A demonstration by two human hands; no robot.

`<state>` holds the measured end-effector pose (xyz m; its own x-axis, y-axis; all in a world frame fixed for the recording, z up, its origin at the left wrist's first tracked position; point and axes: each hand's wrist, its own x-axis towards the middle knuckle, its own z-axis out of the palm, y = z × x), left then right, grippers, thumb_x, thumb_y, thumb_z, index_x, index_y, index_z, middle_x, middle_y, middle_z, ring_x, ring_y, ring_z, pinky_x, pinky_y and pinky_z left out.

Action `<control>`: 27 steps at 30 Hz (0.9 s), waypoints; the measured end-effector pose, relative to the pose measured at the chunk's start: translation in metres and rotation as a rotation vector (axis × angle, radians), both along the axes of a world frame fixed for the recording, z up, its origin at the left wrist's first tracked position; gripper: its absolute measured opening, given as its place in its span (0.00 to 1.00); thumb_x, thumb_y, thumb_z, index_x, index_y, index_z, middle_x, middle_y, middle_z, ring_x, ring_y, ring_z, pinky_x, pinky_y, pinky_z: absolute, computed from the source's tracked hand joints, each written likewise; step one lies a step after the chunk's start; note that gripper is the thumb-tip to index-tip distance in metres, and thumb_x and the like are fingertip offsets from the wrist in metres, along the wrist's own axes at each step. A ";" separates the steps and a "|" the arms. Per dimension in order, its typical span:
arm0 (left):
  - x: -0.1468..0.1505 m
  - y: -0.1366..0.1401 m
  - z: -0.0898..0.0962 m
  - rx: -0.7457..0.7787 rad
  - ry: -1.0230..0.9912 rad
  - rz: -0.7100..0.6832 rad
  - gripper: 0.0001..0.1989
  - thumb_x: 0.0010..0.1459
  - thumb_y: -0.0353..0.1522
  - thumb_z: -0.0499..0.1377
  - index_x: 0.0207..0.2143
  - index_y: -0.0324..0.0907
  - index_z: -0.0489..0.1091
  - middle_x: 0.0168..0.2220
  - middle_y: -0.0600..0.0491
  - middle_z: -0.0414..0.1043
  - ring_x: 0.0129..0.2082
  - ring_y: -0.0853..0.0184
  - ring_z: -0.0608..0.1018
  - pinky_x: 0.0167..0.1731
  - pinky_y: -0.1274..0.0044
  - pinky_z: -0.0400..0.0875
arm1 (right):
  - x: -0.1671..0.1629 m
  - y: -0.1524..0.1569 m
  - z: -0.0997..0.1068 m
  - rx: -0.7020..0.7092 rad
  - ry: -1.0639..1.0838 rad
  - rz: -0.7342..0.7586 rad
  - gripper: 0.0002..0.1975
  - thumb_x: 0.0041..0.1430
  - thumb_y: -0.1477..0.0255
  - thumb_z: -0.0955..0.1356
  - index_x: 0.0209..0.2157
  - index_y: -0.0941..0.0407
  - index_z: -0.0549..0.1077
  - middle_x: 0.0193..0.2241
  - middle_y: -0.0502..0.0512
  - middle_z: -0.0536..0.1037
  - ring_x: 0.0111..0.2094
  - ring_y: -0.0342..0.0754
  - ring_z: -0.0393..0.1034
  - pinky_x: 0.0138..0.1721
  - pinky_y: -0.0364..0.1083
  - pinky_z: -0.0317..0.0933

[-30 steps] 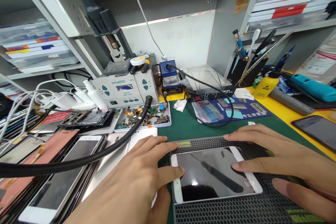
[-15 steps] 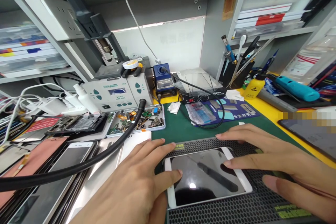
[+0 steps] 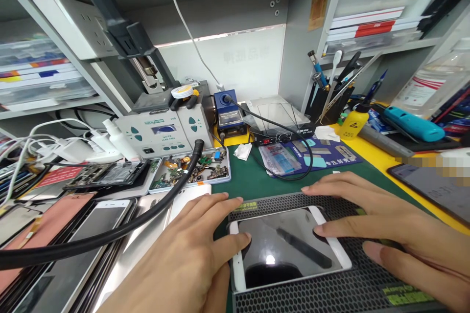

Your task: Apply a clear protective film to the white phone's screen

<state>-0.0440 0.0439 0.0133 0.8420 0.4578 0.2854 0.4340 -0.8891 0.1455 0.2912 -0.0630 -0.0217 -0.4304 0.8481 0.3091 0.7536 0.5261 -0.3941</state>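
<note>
A white-framed smartphone [image 3: 271,274] lies face up on a black honeycomb mat [image 3: 293,301], its dark glossy screen showing reflections. At its left end is my left hand [image 3: 194,249], fingers stretched out and apart, the thumb tip over the screen's left edge. My right hand [image 3: 389,230] spreads its fingers at the phone's right end. One fingertip there is over the screen near the white border, another at the mat's far edge, and the thumb is above the mat. Neither hand is wrapped around anything.
Several phones and panels, including a white-framed one [image 3: 84,249], are stacked at left beneath a thick black hose [image 3: 147,220]. Behind are a tray of circuit parts [image 3: 229,176], a grey soldering station [image 3: 161,132] and a yellow bottle [image 3: 355,122]. Another phone [image 3: 429,190] lies at right.
My left hand has shifted very slightly left on the phone, its thumb still at the screen's edge. My right hand stays almost in place. The phone at far right now shows a lit clock.
</note>
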 end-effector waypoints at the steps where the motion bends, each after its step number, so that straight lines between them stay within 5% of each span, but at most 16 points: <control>1: 0.000 0.000 0.000 -0.004 0.002 0.001 0.22 0.61 0.26 0.52 0.46 0.54 0.81 0.60 0.54 0.75 0.59 0.56 0.77 0.58 0.59 0.74 | 0.002 0.000 0.000 0.003 -0.031 0.014 0.31 0.58 0.72 0.68 0.62 0.38 0.69 0.69 0.47 0.62 0.68 0.72 0.57 0.60 0.72 0.64; 15: -0.003 0.011 -0.012 0.060 -0.016 -0.069 0.21 0.59 0.25 0.54 0.44 0.54 0.81 0.59 0.54 0.75 0.59 0.54 0.76 0.59 0.55 0.73 | -0.006 0.003 0.006 -0.005 -0.004 -0.012 0.27 0.57 0.75 0.67 0.58 0.42 0.74 0.68 0.49 0.65 0.68 0.68 0.57 0.63 0.69 0.61; 27: 0.002 0.008 -0.019 0.057 0.039 -0.123 0.24 0.59 0.24 0.55 0.53 0.51 0.77 0.60 0.49 0.74 0.60 0.56 0.75 0.58 0.61 0.74 | -0.026 0.004 0.024 0.021 -0.050 -0.056 0.26 0.54 0.78 0.66 0.53 0.47 0.77 0.63 0.53 0.70 0.63 0.64 0.63 0.58 0.61 0.68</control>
<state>-0.0418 0.0523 -0.0052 0.9017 0.3346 0.2738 0.3258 -0.9422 0.0786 0.2654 -0.0593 0.0023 -0.3978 0.8649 0.3063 0.8006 0.4903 -0.3446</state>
